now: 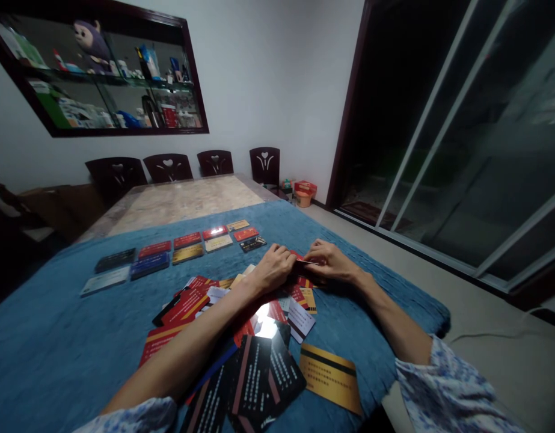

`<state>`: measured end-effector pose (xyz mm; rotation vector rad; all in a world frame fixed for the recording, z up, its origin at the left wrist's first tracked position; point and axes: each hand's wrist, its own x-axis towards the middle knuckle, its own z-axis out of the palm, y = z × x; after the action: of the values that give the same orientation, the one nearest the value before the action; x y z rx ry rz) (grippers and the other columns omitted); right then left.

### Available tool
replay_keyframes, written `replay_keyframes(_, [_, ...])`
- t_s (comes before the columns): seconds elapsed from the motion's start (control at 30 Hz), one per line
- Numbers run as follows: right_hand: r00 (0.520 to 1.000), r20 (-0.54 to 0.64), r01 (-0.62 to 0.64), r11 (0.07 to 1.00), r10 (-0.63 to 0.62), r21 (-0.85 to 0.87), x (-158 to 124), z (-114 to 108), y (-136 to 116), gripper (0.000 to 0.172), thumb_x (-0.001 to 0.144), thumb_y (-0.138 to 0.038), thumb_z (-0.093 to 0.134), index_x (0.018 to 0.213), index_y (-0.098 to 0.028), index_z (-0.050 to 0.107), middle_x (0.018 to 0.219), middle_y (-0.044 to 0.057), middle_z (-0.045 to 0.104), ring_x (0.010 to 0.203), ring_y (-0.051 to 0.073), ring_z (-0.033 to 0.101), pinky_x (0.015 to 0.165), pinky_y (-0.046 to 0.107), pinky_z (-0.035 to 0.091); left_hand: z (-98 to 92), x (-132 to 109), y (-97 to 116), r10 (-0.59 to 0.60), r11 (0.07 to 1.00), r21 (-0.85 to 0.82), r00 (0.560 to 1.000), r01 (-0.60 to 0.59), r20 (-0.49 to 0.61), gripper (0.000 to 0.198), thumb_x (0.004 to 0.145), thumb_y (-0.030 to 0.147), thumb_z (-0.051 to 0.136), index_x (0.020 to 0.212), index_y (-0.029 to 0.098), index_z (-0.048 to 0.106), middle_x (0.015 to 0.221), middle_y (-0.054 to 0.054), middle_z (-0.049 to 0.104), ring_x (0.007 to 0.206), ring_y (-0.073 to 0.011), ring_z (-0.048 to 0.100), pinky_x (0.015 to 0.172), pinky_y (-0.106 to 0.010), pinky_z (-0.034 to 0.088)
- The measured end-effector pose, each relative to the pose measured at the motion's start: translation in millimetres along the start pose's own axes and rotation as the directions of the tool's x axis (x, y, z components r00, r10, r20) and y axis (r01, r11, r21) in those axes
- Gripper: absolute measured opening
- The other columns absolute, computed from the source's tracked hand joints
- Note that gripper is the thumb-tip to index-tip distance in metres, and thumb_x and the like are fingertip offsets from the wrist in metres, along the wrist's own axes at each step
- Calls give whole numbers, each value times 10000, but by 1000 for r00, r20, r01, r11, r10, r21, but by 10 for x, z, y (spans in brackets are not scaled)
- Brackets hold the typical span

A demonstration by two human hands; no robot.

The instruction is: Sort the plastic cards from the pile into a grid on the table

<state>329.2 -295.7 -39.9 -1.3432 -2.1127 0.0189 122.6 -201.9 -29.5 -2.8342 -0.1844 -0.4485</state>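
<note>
One card (308, 262) is pinched edge-on by the right hand (330, 259), its visible edge aimed toward the left hand (273, 267), whose hold cannot be told.

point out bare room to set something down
Bare blue cloth lies left of the loose cards, nearer than the stacked cards, and outside the right hand. Bare tabletop shows between cloth and chairs. Crowded: under the left arm.
</note>
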Motion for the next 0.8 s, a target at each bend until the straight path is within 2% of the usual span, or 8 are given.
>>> replay_keyframes(0.23, [982, -169, 76, 997, -80, -28, 13, 86, 82, 131, 815, -145, 611, 820, -214, 722, 772, 57, 686, 807, 213, 541, 751, 367, 484, -33, 8, 39, -137, 990, 20, 990, 138, -40, 166, 879, 43, 466, 868, 134, 604, 841, -116, 648, 874, -251, 568, 843, -394, 417])
replay_keyframes(0.5, [987, -145, 68, 998, -67, 1, -2, 102, 44, 29, 813, -190, 687, 794, -209, 699, 771, 40, 709, 796, 203, 550, 759, 359, 474, 57, 27, 28, -319, 937, -169, 946, 305, -60, 164, 841, 31, 486, 836, 174, 566, 844, -72, 616, 810, -213, 545, 754, -327, 431])
replay_keyframes(0.67, [986, -148, 84, 996, -80, 26, -5, 52, -23, 86, 861, -213, 640, 832, -208, 721, 786, 42, 715, 811, 204, 556, 772, 365, 478, 69, 11, 7, -360, 869, -403, 925, 285, -123, 161, 821, 43, 480, 796, 189, 542, 812, -31, 586, 758, -172, 524, 699, -275, 420])
replay_keyframes(0.8, [972, -219, 85, 996, -81, 10, 1, 50, -25, 162, 893, -220, 582, 838, -205, 734, 744, 51, 694, 786, 208, 553, 735, 362, 484, 52, 13, -2, -384, 812, -526, 910, 252, -157, 176, 791, 37, 450, 783, 182, 549, 758, -9, 571, 705, -148, 509, 677, -259, 414])
